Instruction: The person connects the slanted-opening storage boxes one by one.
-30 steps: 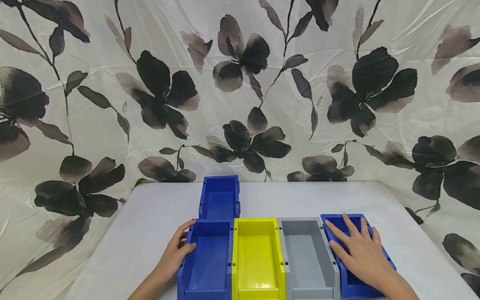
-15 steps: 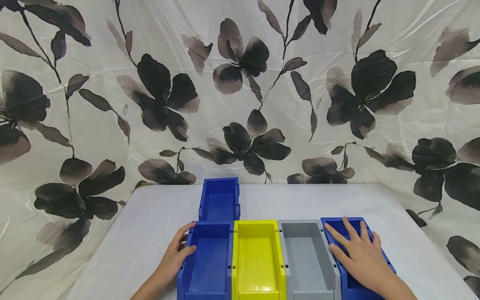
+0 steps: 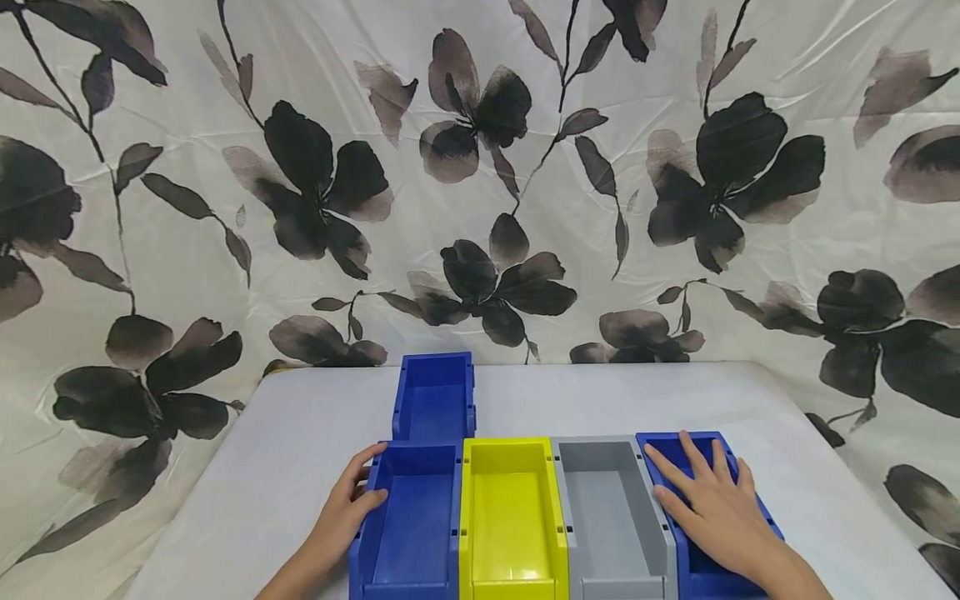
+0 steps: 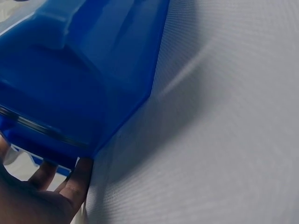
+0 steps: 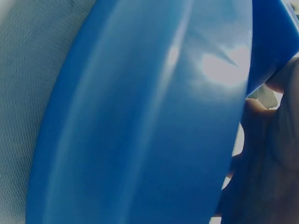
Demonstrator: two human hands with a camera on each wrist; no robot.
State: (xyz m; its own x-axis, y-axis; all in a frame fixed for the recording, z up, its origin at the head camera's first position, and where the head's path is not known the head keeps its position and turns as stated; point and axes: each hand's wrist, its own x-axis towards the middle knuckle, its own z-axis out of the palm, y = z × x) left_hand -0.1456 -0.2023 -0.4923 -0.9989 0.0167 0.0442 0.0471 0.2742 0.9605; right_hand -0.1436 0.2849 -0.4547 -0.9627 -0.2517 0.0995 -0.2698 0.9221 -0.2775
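Note:
Side by side stand a blue bin (image 3: 412,533), a yellow bin (image 3: 513,517), a grey bin (image 3: 609,508) and a second blue bin (image 3: 716,577) at the right end. My left hand (image 3: 337,512) touches the left wall of the left blue bin, index finger by its back corner and thumb near the rim. My right hand (image 3: 716,508) lies with spread fingers across the right blue bin, covering part of it. In the left wrist view, fingers of the left hand (image 4: 42,200) meet the bin's edge. The right wrist view shows the bin's smooth outer wall (image 5: 140,116) beside the right hand (image 5: 271,154).
Behind the left blue bin, a further blue bin (image 3: 435,398) stands close against its back. All of them are on a white-covered table (image 3: 300,433). A floral cloth (image 3: 480,192) hangs beyond the table's back edge.
The whole head view has shifted slightly to the left. Both hands keep their places on the bins, and the bins stand as before.

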